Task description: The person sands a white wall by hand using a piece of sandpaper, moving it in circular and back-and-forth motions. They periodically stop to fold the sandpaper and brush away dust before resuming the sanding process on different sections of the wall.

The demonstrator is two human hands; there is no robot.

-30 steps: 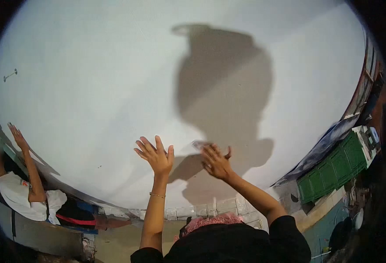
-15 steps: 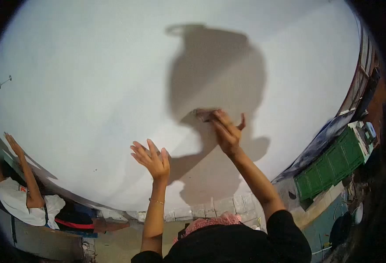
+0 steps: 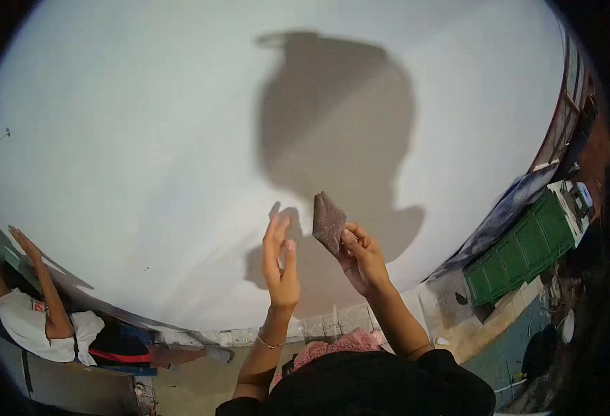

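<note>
A big white wall (image 3: 145,139) fills most of the view. On it lies a dark shadow (image 3: 336,111) of a head and shoulders, up and a bit right of the middle. At the bottom of the wall runs a row of pale blocks (image 3: 319,326).

Far to the right there is a green crate (image 3: 527,253) that leans at a slant, with a dark blue sheet (image 3: 509,208) just beside it. Below them the ground (image 3: 485,333) looks sandy and wet.

Down in the left corner another person in a white shirt (image 3: 31,322) crouches by the wall. That person's hand (image 3: 24,243) is raised up and rests flat on the wall.

Near the bottom middle are the wearer's own arms, coming out of black sleeves (image 3: 388,385), with a bit of pink cloth (image 3: 336,347) between them.

The left hand (image 3: 280,267) is held up with nothing in it — the fingers point up and stay close together, seen from the side. A thin bangle (image 3: 270,342) sits on that wrist.

The right hand (image 3: 364,260) is just beside it, to the right. It pinches a small dark brown sanding sheet (image 3: 328,222) between thumb and fingers. The sheet sticks up above the fingers, tilted — it is in front of the wall, in the shadow, but I cannot tell if it touches the wall.
</note>
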